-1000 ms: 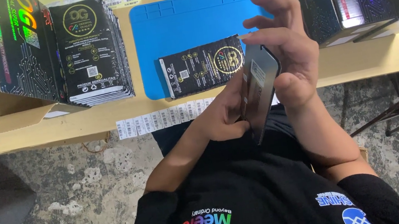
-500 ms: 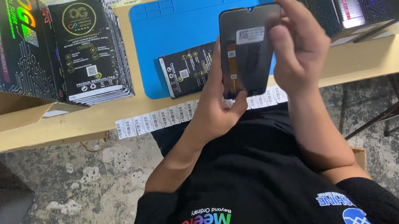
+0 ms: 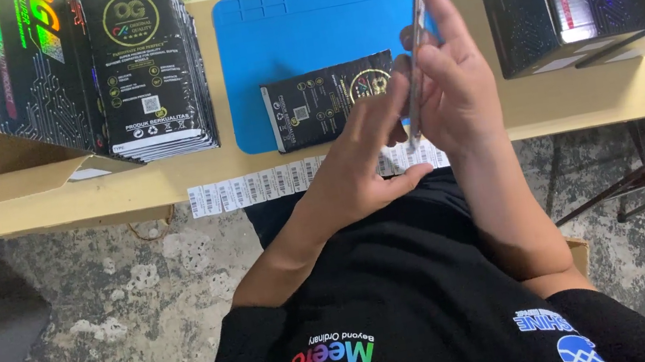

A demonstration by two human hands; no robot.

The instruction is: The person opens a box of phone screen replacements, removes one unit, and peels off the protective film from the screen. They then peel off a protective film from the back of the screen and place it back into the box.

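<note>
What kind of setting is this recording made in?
Likely a phone-parts packing bench: a blue work mat, a stack of black boxes, a barcode sticker strip, and a flat screen panel held in both hands.

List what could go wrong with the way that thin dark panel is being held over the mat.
1. The thin dark panel stands on edge, gripped only low down by the right hand and left hand; it might slip or flex.
2. If dropped, it could strike the black box on the blue mat.
3. The label strip overhangs the table edge and might get brushed off.
</note>
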